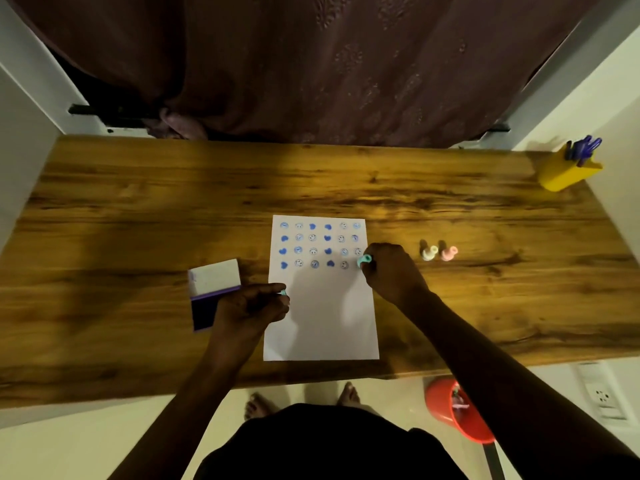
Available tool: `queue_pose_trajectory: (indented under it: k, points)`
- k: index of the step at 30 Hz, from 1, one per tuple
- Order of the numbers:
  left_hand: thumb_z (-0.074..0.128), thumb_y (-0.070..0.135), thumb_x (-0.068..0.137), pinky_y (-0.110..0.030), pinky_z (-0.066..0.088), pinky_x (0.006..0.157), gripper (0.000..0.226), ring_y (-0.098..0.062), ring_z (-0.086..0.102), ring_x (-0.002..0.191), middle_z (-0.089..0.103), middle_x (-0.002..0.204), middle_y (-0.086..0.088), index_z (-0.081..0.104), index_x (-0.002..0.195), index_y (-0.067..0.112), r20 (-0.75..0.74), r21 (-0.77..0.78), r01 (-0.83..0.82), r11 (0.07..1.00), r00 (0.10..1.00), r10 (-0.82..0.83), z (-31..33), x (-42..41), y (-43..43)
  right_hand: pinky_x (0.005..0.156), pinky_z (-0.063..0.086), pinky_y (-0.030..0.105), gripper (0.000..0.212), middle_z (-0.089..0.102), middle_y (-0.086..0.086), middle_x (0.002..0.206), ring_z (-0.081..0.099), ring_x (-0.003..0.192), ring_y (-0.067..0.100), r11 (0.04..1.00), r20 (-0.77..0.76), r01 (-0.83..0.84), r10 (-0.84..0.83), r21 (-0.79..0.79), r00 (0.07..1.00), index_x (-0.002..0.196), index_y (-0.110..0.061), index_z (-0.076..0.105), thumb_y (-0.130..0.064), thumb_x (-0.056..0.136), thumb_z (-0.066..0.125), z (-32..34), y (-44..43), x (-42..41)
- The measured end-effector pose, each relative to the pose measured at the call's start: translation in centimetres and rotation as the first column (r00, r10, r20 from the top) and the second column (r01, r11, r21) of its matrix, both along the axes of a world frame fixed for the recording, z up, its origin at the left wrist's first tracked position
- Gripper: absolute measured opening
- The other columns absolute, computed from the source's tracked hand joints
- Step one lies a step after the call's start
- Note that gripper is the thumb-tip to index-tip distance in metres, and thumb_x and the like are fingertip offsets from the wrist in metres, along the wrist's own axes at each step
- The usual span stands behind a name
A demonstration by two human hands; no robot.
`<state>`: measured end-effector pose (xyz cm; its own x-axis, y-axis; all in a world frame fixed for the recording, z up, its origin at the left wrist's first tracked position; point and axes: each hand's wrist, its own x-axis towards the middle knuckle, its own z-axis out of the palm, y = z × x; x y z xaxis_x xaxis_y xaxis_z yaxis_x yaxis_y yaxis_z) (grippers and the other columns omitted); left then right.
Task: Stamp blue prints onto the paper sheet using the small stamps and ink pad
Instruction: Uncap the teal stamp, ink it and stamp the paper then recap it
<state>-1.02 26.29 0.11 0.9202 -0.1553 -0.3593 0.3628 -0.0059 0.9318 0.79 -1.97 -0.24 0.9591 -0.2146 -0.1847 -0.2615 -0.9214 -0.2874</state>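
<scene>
The right hand is pinching a small teal stamp on the white paper sheet; the left hand is pinching another teal stamp beside the open blue ink pad.

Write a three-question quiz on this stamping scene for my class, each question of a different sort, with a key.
1. True or false: the right hand presses a teal stamp at the paper sheet's right edge.
2. How many stamps stand unused on the table?
3. The open ink pad lies: A) left of the sheet, B) right of it, C) on it.

Key: 1 true. 2 two, the cream stamp and the pink stamp. 3 A, by the left hand.
</scene>
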Motion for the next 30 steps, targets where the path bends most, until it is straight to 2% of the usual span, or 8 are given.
queue_pose_trajectory:
  k: [2, 6, 14, 19, 24, 30]
  points:
    - [0.079, 0.004, 0.086, -0.027, 0.064, 0.077, 0.023, -0.020, 0.079, 0.094, 0.083, 0.099, 0.004, 0.079, 0.108, 0.011, 0.002, 0.004, -0.005, 1.000, 1.000, 0.005, -0.1, 0.1, -0.1, 0.087, 0.055, 0.033, 0.029, 0.071, 0.010, 0.116, 0.067, 0.103, 0.026, 1.000, -0.001, -0.025, 0.025, -0.011, 1.000, 0.115, -0.010, 0.066, -0.033, 0.099, 0.060, -0.1, 0.2, 0.3]
    - [0.078, 0.006, 0.086, -0.026, 0.064, 0.075, 0.021, -0.019, 0.079, 0.094, 0.083, 0.100, 0.004, 0.079, 0.106, 0.015, 0.002, -0.001, -0.020, 1.000, 1.000, 0.020, -0.2, 0.2, -0.2, 0.082, 0.051, 0.028, 0.030, 0.070, 0.009, 0.118, 0.066, 0.105, 0.024, 0.996, -0.024, -0.062, 0.060, -0.067, 0.998, 0.118, -0.013, 0.064, -0.034, 0.097, 0.061, -0.5, 0.4, 0.6]
    - [0.079, 0.006, 0.086, -0.024, 0.063, 0.074, 0.021, -0.018, 0.079, 0.093, 0.083, 0.100, 0.005, 0.080, 0.101, 0.020, 0.004, 0.012, -0.025, 1.000, 1.000, 0.025, -0.5, 0.3, -1.1, 0.081, 0.054, 0.030, 0.035, 0.070, 0.010, 0.119, 0.068, 0.103, 0.026, 0.996, -0.079, -0.021, 0.014, -0.083, 0.997, 0.120, -0.011, 0.066, -0.032, 0.093, 0.068, -1.0, 0.7, 1.3]
    - [0.079, 0.005, 0.086, -0.024, 0.063, 0.075, 0.022, -0.020, 0.079, 0.093, 0.082, 0.102, -0.001, 0.079, 0.106, 0.013, -0.004, 0.014, -0.044, 0.999, 0.999, 0.044, -0.4, 0.4, -1.7, 0.069, 0.045, 0.026, 0.038, 0.070, 0.011, 0.116, 0.069, 0.099, 0.028, 0.997, -0.075, 0.004, -0.009, -0.075, 0.997, 0.116, -0.009, 0.064, -0.030, 0.087, 0.075, -1.0, 1.1, 1.6]
    - [0.078, 0.006, 0.087, -0.036, 0.064, 0.084, 0.025, -0.026, 0.078, 0.099, 0.080, 0.110, -0.009, 0.078, 0.112, 0.009, 0.011, 0.015, -0.013, 1.000, 1.000, 0.013, 0.2, 0.0, -2.1, 0.074, 0.052, 0.030, 0.043, 0.069, 0.012, 0.118, 0.068, 0.103, 0.029, 0.998, -0.087, 0.032, -0.037, -0.061, 0.996, 0.118, -0.008, 0.063, -0.030, 0.085, 0.078, -0.5, 0.8, 2.0]
    - [0.078, 0.004, 0.087, -0.047, 0.062, 0.092, 0.024, -0.028, 0.077, 0.100, 0.081, 0.106, -0.010, 0.078, 0.111, 0.009, 0.024, 0.010, 0.014, 1.000, 1.000, -0.014, 1.3, -0.6, -2.5, 0.081, 0.054, 0.030, 0.041, 0.071, 0.010, 0.119, 0.068, 0.105, 0.026, 0.999, -0.127, -0.011, 0.007, -0.030, 0.992, 0.119, -0.008, 0.070, -0.038, 0.091, 0.072, 0.3, -0.6, 2.3]
